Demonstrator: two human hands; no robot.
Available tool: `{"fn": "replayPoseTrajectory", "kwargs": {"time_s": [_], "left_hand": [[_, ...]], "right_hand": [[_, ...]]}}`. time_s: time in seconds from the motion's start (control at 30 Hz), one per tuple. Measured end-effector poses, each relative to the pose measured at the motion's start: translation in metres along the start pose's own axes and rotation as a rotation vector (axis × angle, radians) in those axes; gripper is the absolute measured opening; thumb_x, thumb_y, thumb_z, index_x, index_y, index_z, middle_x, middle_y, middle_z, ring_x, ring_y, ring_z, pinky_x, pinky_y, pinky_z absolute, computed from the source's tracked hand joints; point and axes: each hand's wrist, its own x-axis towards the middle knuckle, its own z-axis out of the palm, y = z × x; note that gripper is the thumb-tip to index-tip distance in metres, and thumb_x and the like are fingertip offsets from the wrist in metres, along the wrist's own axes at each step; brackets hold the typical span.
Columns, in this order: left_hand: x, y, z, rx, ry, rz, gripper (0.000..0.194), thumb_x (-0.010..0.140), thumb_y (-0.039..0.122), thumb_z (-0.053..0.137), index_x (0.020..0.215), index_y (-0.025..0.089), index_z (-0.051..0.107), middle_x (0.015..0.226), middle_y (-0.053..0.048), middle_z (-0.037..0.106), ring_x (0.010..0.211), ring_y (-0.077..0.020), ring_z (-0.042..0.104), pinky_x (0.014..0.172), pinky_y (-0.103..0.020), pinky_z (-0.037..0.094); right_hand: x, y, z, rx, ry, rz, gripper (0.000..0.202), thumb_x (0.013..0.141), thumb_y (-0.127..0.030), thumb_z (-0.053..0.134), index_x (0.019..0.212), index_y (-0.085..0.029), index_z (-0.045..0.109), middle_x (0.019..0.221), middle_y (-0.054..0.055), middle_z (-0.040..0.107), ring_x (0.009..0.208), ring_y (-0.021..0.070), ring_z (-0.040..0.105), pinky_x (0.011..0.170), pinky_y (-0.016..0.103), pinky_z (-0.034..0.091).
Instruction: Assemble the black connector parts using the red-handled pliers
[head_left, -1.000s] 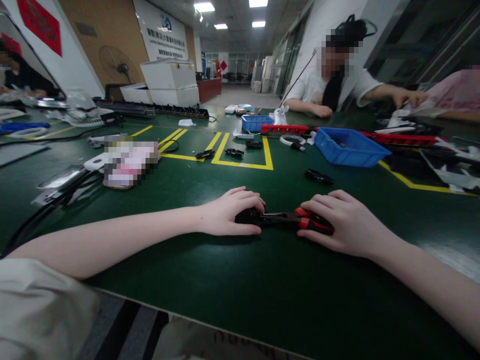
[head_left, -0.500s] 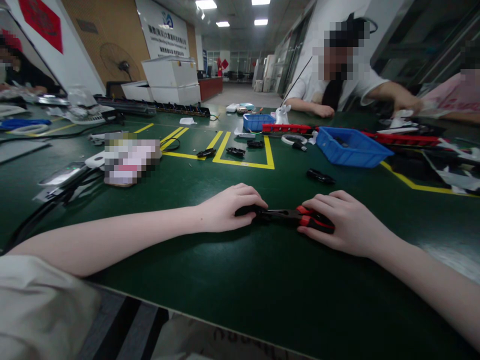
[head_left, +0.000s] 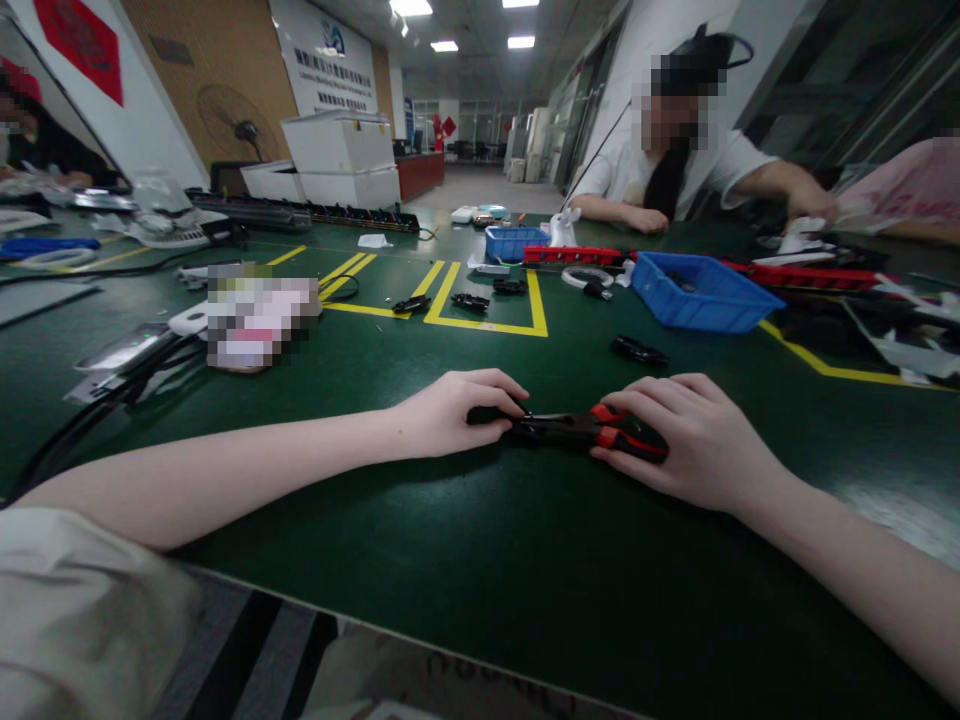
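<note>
My right hand (head_left: 694, 440) is wrapped round the red and black handles of a pair of long-nose pliers (head_left: 574, 424). Their jaws point left and meet a small black part (head_left: 489, 414) pinched between the thumb and fingers of my left hand (head_left: 450, 412). The fingers partly cover that part, so its exact kind cannot be made out. Both hands rest low over the green table (head_left: 480, 560). Beyond my right hand lies a loose black piece (head_left: 639, 350).
Several small black pieces (head_left: 471, 302) lie around the yellow tape lines. Farther off stand a large blue bin (head_left: 705, 295) and a smaller blue bin (head_left: 514, 243). At left are a phone (head_left: 262, 320) and black cables (head_left: 127, 385). A person (head_left: 675, 150) sits across the table.
Both hands have shifted very slightly, and the fingers of my left hand have moved a little on the black part. The pliers stay at the part.
</note>
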Motion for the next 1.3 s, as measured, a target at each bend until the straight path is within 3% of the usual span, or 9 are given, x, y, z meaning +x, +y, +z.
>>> {"fn": "replayPoseTrajectory", "kwargs": {"time_s": [0.13, 0.4, 0.6, 0.77, 1.03, 1.3], "left_hand": [[-0.0005, -0.0018, 0.0003, -0.014, -0.021, -0.015, 0.010, 0.092, 0.014, 0.062, 0.096, 0.016, 0.071, 0.121, -0.011, 0.068, 0.116, -0.0219, 0.067, 0.103, -0.041, 0.055], [-0.0011, -0.0027, -0.0002, -0.050, -0.099, -0.021, 0.013, 0.096, 0.014, 0.055, 0.103, 0.017, 0.066, 0.116, -0.010, 0.067, 0.129, -0.0233, 0.060, 0.108, -0.040, 0.051], [-0.0002, 0.0005, -0.0001, -0.058, -0.089, -0.009, 0.011, 0.093, 0.012, 0.056, 0.098, 0.016, 0.065, 0.114, -0.011, 0.066, 0.125, -0.0235, 0.062, 0.108, -0.041, 0.050], [-0.0010, 0.0009, -0.0004, -0.056, -0.072, 0.004, 0.007, 0.092, 0.020, 0.064, 0.096, 0.016, 0.066, 0.116, -0.011, 0.065, 0.123, -0.0242, 0.062, 0.106, -0.042, 0.051], [-0.0009, -0.0007, 0.0003, 0.004, -0.046, -0.020, 0.016, 0.088, 0.027, 0.072, 0.083, 0.015, 0.063, 0.113, -0.010, 0.063, 0.113, -0.0231, 0.064, 0.095, -0.039, 0.054], [-0.0005, -0.0006, -0.0009, 0.027, -0.038, -0.043, 0.023, 0.089, 0.027, 0.072, 0.106, 0.017, 0.062, 0.113, -0.008, 0.061, 0.104, -0.0200, 0.063, 0.092, -0.038, 0.055]], "right_hand": [[-0.0015, -0.0001, 0.0013, -0.022, 0.027, 0.007, 0.036, 0.089, -0.050, 0.063, 0.107, -0.020, 0.064, 0.097, 0.010, 0.072, 0.084, 0.0257, 0.065, 0.080, 0.042, 0.045], [-0.0020, 0.0000, 0.0013, -0.050, 0.051, -0.019, 0.037, 0.089, -0.050, 0.064, 0.109, -0.019, 0.063, 0.098, 0.011, 0.071, 0.084, 0.0257, 0.065, 0.079, 0.042, 0.047], [-0.0012, -0.0010, 0.0001, -0.081, 0.062, -0.032, 0.039, 0.089, -0.049, 0.064, 0.112, -0.017, 0.062, 0.101, 0.013, 0.070, 0.090, 0.0274, 0.066, 0.081, 0.043, 0.048], [0.0000, -0.0007, -0.0001, -0.116, 0.074, -0.045, 0.040, 0.090, -0.050, 0.063, 0.112, -0.016, 0.062, 0.101, 0.013, 0.070, 0.089, 0.0279, 0.065, 0.078, 0.043, 0.049], [0.0007, -0.0009, -0.0017, -0.120, 0.129, -0.040, 0.040, 0.087, -0.048, 0.068, 0.116, -0.020, 0.061, 0.102, 0.012, 0.070, 0.091, 0.0297, 0.067, 0.078, 0.045, 0.049], [0.0000, -0.0009, -0.0035, -0.103, 0.156, -0.012, 0.040, 0.086, -0.048, 0.069, 0.118, -0.025, 0.060, 0.104, 0.011, 0.071, 0.091, 0.0316, 0.068, 0.077, 0.048, 0.050]]}}
